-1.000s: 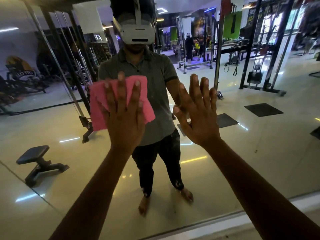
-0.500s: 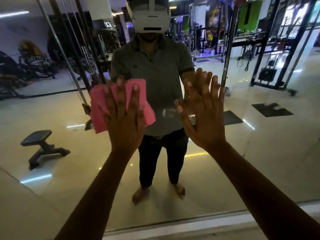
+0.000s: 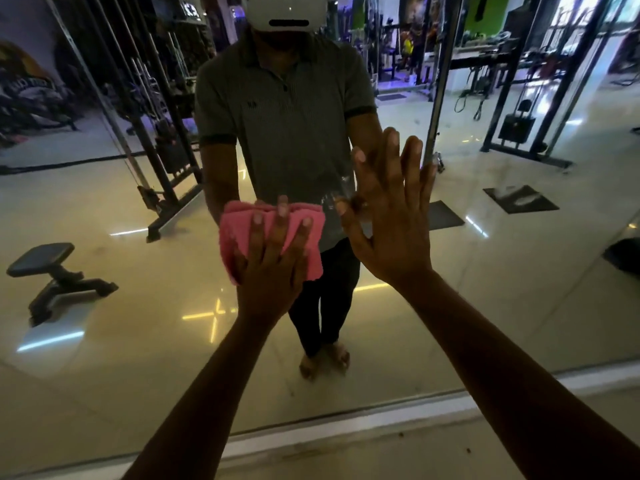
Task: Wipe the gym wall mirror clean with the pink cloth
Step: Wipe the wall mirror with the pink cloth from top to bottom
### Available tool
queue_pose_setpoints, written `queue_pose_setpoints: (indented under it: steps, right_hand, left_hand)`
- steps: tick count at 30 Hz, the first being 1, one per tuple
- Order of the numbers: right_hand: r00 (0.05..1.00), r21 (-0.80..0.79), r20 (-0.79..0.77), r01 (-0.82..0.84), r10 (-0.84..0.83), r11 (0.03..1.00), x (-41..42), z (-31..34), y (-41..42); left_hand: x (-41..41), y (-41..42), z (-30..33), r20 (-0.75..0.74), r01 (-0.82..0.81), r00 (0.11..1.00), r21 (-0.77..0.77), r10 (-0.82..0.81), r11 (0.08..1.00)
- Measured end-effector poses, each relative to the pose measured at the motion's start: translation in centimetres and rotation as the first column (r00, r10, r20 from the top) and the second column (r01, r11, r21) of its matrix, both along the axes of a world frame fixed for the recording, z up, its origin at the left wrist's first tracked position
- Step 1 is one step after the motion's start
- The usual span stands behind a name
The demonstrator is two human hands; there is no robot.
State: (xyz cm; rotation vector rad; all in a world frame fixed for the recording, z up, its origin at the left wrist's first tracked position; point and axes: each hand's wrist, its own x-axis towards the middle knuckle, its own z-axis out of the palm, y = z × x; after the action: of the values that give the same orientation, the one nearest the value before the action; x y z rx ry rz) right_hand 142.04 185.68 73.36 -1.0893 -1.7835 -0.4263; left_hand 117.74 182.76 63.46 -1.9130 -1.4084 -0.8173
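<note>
Two hands are up against the mirror, and both hide part of what lies behind them. Much of the pink cloth is covered by the left hand, whose straight, spread fingers press it flat to the glass; only the cloth's top edge and two sides show. The cloth sits low in the middle of the glass, bunched into a rough block, its long side running across and its folded, wrinkled edge turned upward. Just beside it on the right, not touching it, the right hand lies palm-flat on the glass with fingers straight and apart, holding nothing. Smears on the glass between the hands are faint and hard to read. A reflected bench shows at the left; the reflected headset is cut off by the top edge.
</note>
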Motion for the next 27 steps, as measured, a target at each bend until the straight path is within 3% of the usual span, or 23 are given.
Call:
queue_pose_setpoints:
  steps: [5, 8, 11, 14, 16, 20, 22, 25, 27]
  right_hand:
    - [0.999, -0.001, 0.031, 0.016, -0.016, 1.000, 0.4, -0.3, 0.2]
    - [0.999, -0.001, 0.041, 0.021, -0.020, 1.000, 0.4, -0.3, 0.2]
    - [1.000, 0.014, 0.027, 0.012, -0.012, 1.000, 0.2, -0.1, 0.0]
    - [0.999, 0.002, 0.029, -0.032, 0.032, 0.999, 0.7, 0.0, -0.1]
    - [0.997, -0.002, 0.030, -0.069, 0.069, 0.998, 1.2, -0.1, 0.0]
    - [0.990, 0.032, 0.034, -0.139, 0.138, 0.990, 2.4, -0.1, 0.3]
    - [0.991, 0.038, 0.005, -0.133, 0.133, 0.990, 3.4, -0.3, 0.4]
    - [0.995, 0.044, -0.060, -0.074, 0.077, 0.996, 6.0, -0.4, 1.0]
    - [0.997, 0.037, -0.058, -0.043, 0.045, 0.998, 7.7, -0.3, 1.6]
  left_hand:
    - [-2.1, -1.2, -3.9, -0.071, 0.025, 0.997, -0.002, -0.025, 1.000]
    - [-1.0, 0.1, -0.6, 0.132, -0.094, 0.987, 0.006, 0.092, 0.996]
    - [2.1, 0.8, 3.5, 0.262, -0.097, 0.962, 0.095, 0.069, 0.991]
    - [3.0, -0.3, 2.3, 0.037, 0.018, 0.999, 0.070, -0.020, 0.997]
    - [1.8, -0.8, 1.0, -0.042, -0.007, 0.999, 0.024, 0.008, 1.000]
    - [3.6, 0.3, 5.9, 0.292, -0.190, 0.946, 0.160, 0.137, 0.969]
    - [6.1, 1.1, 8.1, 0.359, -0.213, 0.923, 0.178, 0.138, 0.961]
    - [7.7, 0.9, 4.6, 0.100, -0.072, 0.993, 0.087, 0.063, 0.994]
    - [6.4, -0.2, 1.8, -0.064, -0.075, 0.995, 0.025, 0.076, 0.997]
